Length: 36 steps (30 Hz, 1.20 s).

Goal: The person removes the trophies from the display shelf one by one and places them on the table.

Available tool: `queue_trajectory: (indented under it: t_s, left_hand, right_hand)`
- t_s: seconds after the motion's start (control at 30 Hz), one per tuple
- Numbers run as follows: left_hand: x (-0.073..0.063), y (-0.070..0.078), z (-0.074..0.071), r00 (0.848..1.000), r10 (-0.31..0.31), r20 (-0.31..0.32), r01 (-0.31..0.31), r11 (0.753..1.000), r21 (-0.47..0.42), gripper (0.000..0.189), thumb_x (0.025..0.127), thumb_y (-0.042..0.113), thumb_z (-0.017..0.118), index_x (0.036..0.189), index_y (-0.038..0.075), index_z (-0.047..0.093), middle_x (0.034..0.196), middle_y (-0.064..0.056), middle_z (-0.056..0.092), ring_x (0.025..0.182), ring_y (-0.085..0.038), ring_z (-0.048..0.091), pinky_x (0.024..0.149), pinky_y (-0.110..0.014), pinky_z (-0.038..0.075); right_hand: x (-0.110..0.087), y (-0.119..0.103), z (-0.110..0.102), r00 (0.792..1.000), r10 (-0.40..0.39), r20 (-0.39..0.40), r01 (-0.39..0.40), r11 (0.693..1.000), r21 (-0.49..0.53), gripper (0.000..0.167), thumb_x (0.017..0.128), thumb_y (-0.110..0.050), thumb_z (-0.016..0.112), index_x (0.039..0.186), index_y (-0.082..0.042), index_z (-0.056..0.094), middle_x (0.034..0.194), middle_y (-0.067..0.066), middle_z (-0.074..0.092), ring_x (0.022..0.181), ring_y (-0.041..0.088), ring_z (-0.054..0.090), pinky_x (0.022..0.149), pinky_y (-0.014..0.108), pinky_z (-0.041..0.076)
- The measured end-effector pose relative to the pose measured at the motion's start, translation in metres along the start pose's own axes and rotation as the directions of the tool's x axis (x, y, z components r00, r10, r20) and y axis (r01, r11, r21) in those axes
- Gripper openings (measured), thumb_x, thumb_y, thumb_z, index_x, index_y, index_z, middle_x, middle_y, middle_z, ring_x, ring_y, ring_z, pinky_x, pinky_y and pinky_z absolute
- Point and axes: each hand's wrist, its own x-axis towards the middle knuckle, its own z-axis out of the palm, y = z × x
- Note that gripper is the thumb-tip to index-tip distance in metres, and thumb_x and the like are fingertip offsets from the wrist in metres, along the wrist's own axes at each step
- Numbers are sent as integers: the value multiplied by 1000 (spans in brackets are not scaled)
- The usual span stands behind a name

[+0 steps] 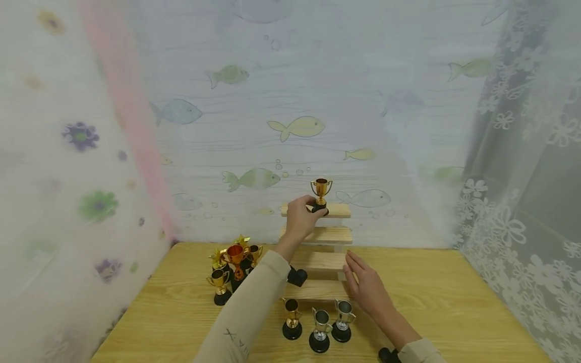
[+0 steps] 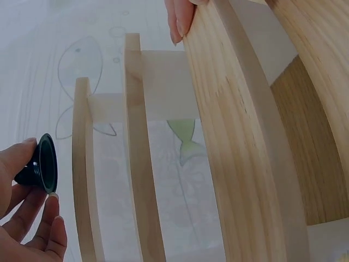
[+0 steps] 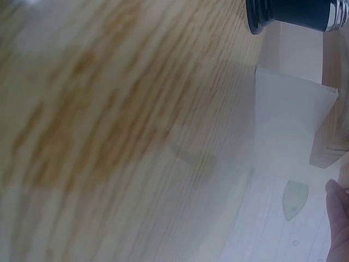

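Observation:
A small gold trophy cup (image 1: 321, 187) with a black base is in my left hand (image 1: 301, 218), above the top step of a wooden stepped rack (image 1: 317, 261). Seen from the left wrist, my fingers pinch the dark base (image 2: 48, 164), whose underside stands apart from the top slat (image 2: 82, 164). My right hand (image 1: 369, 292) rests against the rack's right side with fingers extended; its fingertips (image 2: 184, 19) touch a step's edge in the left wrist view. One gold trophy cup (image 1: 292, 317) and two silver trophy cups (image 1: 320, 325) (image 1: 343, 320) stand before the rack.
Left of the rack, several gold trophies (image 1: 221, 285) and a red-bowled trophy cup (image 1: 236, 256) stand grouped on the wooden table (image 1: 436, 292). A black object (image 1: 297, 276) shows beside my left sleeve, another (image 1: 388, 355) by my right cuff. A fish-patterned curtain (image 1: 395, 126) hangs behind.

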Motion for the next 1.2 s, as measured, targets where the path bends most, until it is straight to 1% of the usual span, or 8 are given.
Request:
queue_trajectory:
  t_s: [0.17,0.33,0.43,0.6,0.8,0.9,1.07,1.2]
  left_hand:
    - [-7,-3,-7,1000,9,0,-9,1000,7,32,90,21,81,117,5,73,111,-9,72,83,-19,67,71,-33,56]
    - [-14,-7,-11,1000,1,2,-1,1000,14,33,91,22,81,119,6,73,114,-9,72,85,-21,67,72,-35,56]
    - [-16,-10,-14,1000,-4,-1,4,1000,17,35,91,22,81,120,6,73,115,-9,72,88,-22,68,75,-37,57]
    - [-19,-17,-19,1000,1,-9,-1,1000,12,33,91,21,81,118,6,74,112,-9,73,90,-23,68,77,-38,57]
    - [-21,-24,-25,1000,26,-15,-26,1000,13,32,90,21,82,117,6,74,109,-9,74,83,-20,67,71,-35,56]
    - [-24,-26,-26,1000,26,-13,-26,1000,12,32,89,20,82,117,5,74,110,-10,74,79,-19,67,68,-34,55]
    - [-29,-31,-31,1000,10,-22,-10,1000,28,35,89,21,83,118,5,74,112,-10,74,79,-19,66,67,-34,54]
    - [-35,-36,-36,999,17,-28,-16,999,33,35,89,23,83,118,6,74,111,-9,74,81,-20,65,70,-35,54]
  right_hand:
    - [0,0,0,1000,-17,-11,17,1000,-9,39,104,-12,60,134,13,60,143,25,56,126,44,59,97,54,51]
    - [-1,1,0,1000,-10,-7,10,1000,-15,39,105,-14,60,134,12,60,143,25,56,126,44,59,97,54,51]
    - [-1,1,0,1000,-17,-15,17,1000,-20,39,104,-13,60,134,12,60,142,25,57,126,44,59,97,54,51]
    - [0,-1,-1,1000,-20,-19,19,1000,-21,38,104,-12,60,133,12,61,142,25,58,126,43,59,97,54,51]
    - [0,-1,-2,1000,-3,0,3,1000,-21,39,105,-14,60,134,11,61,143,25,57,127,43,59,99,54,50]
    - [0,-1,-2,1000,1,2,-1,1000,-24,39,105,-14,59,135,11,60,143,25,57,127,42,59,99,54,50]
    - [0,0,-1,1000,2,6,-1,1000,-24,40,105,-15,59,135,11,60,143,25,57,127,43,59,99,54,50]
    - [0,0,0,1000,-10,-5,10,1000,-26,39,105,-14,60,134,12,61,142,25,57,126,43,59,98,54,51]
